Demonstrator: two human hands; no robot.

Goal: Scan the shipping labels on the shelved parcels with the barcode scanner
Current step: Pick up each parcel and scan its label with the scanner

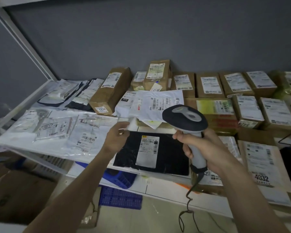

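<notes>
Item: barcode scanner (pixel 186 117), our right hand (pixel 202 147) with fingers wrapped round its grip, above black parcel (pixel 168 158) on shelf (pixel 166 187). Our left hand (pixel 116 137) pinches white mailer (pixel 156 106).

Below the white metal shelf (pixel 166 189), a blue perforated plastic crate (pixel 120 198) sits on the pale floor (pixel 141 221). At lower left lies a large brown cardboard box (pixel 18 197), seemingly open-flapped. A flat grey wall (pixel 141 34) rises behind.
</notes>
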